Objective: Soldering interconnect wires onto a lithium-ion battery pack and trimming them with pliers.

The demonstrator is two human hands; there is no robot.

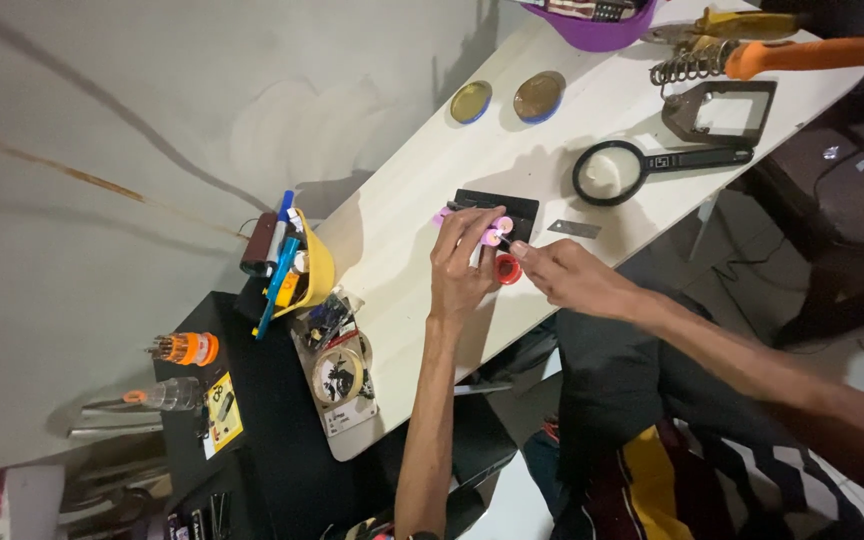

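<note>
I see my left hand [462, 265] over the middle of the white table [402, 230], close to its near edge, with the fingers curled tight around a small bundle of pink cylinders [497, 232]. My right hand [567, 275] comes in from the right, fingers pinched narrow on a thin dark tool [505, 243] whose tip touches the pink ends; what kind of tool it is I cannot tell. Just below the bundle, between my two hands, sits a small red round piece [507, 268]. A black flat pad [502, 208] lies on the table right behind the cylinders. Farther toward the right end lies a black magnifying glass [617, 170], and beyond it an orange-handled tool [812, 52]. Two round tins [504, 98] rest near the far edge. At the left end a yellow cup [314, 265] full of pens leans off the table's corner.
</note>
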